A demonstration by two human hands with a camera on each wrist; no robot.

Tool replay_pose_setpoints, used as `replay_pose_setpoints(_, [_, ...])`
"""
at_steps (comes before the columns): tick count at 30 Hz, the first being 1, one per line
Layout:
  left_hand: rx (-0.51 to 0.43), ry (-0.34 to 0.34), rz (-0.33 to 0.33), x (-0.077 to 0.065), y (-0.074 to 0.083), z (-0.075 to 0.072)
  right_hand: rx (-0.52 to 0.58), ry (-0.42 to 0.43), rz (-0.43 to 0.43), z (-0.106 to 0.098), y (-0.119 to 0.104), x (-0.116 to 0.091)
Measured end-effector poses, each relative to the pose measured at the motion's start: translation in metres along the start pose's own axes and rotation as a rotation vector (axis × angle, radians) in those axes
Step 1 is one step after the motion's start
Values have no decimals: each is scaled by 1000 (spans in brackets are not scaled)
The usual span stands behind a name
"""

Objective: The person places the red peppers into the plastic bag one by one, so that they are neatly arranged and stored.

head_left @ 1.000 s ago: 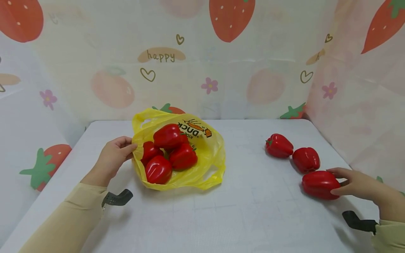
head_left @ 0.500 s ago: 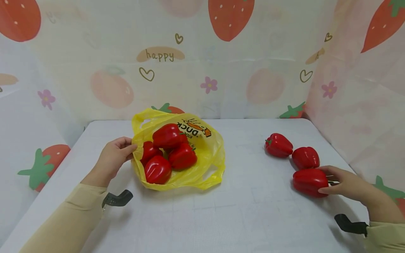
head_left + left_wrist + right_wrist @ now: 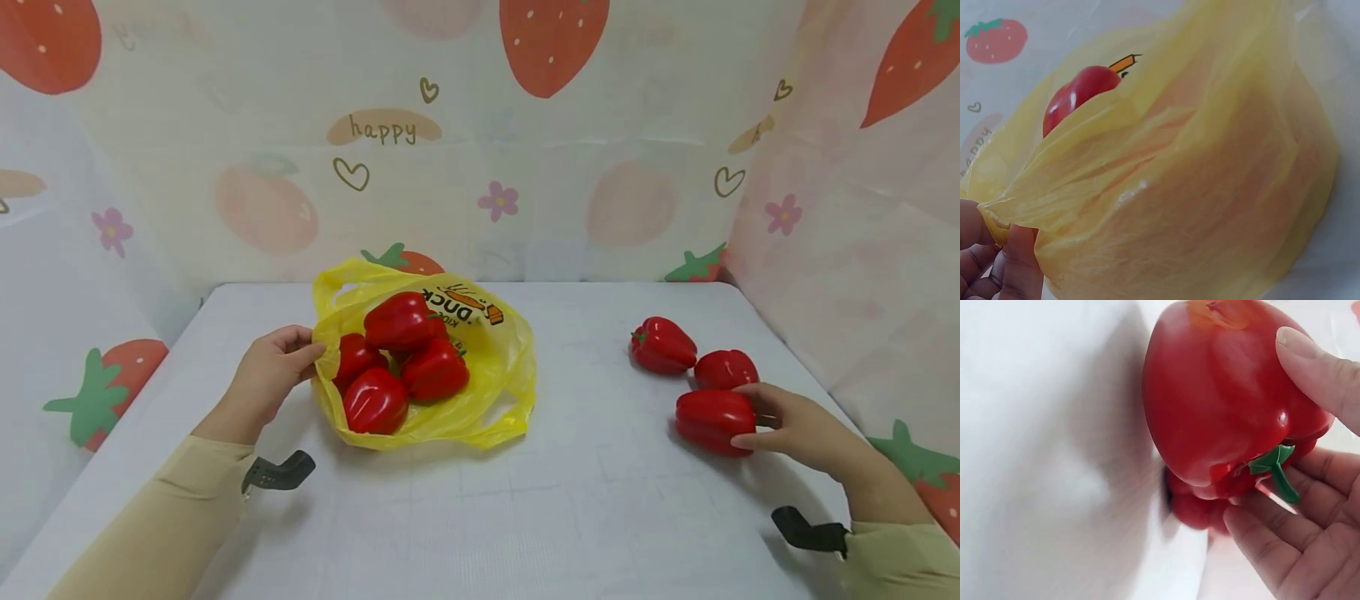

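Note:
My left hand (image 3: 266, 375) pinches the left rim of a yellow plastic bag (image 3: 495, 392), which lies with its mouth open. Several red bell peppers (image 3: 435, 371) are piled inside; in the left wrist view, one bell pepper (image 3: 1079, 97) shows past the folds beside my left thumb and fingers (image 3: 1019, 262). On the right, my right hand (image 3: 798, 429) grips another red bell pepper (image 3: 708, 419) between thumb and fingers. Its green stem (image 3: 1275, 469) points toward the palm in the right wrist view. Whether this pepper touches the table I cannot tell.
Two more loose peppers sit behind my right hand: one with a green stem (image 3: 663, 346) and one partly hidden pepper (image 3: 726, 368). The white table (image 3: 525, 525) ends at walls of strawberry-print cloth (image 3: 555, 208) at the back and sides.
My right hand has moved left and slightly away from me, carrying the gripped pepper in front of the partly hidden one. My left hand and the bag have stayed in place.

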State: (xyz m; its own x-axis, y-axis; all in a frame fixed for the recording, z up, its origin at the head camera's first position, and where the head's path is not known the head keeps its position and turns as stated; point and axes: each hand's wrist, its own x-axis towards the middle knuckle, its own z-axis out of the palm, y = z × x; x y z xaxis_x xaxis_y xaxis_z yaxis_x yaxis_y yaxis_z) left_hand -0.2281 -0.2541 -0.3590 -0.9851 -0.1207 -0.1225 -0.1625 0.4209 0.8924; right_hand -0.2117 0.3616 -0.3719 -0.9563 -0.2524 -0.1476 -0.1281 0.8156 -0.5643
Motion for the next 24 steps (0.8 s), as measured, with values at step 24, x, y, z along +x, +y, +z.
replay_pose_setpoints(24, [-6,-7,1,-1,2,1,104,14,-122,-6,-61,39])
